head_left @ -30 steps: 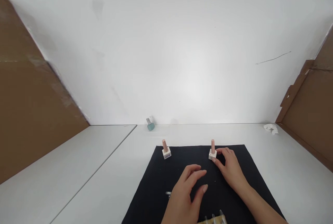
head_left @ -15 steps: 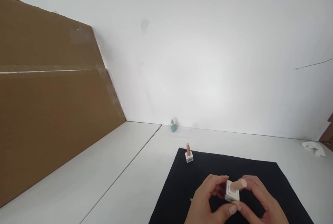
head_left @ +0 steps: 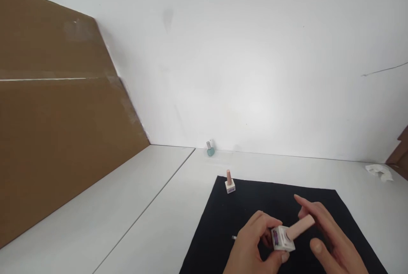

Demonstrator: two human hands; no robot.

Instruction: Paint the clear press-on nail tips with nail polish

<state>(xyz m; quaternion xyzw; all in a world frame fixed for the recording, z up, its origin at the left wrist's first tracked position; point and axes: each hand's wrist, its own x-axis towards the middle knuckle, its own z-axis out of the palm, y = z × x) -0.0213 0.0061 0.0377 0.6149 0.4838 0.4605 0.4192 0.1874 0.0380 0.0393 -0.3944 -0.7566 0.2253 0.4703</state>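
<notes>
Between its thumb and fingers, my left hand (head_left: pixel 255 246) grips a white square nail polish bottle (head_left: pixel 282 238) whose long pinkish cap tilts up to the right; a dark purple mark shows on one side. My right hand (head_left: pixel 331 238) is beside the cap with thumb and fingers spread, holding nothing. A similar white bottle with a pinkish cap (head_left: pixel 230 186) stands upright at the back left corner of the black mat (head_left: pixel 270 197). Something small and pale (head_left: pixel 234 237) shows by my left hand, too small to make out.
A teal bottle with a silver cap (head_left: pixel 210 151) is near the white wall (head_left: pixel 248 74), behind the mat. Crumpled white tissue (head_left: pixel 380 172) lies at the right of the white table (head_left: pixel 153 223). A brown panel (head_left: pixel 63 108) rises at the left.
My right hand has let go of the bottle and moved right, its fingers opening. The bottle in my left hand has turned, its cap now pointing more to the upper right. The view has shifted slightly.
</notes>
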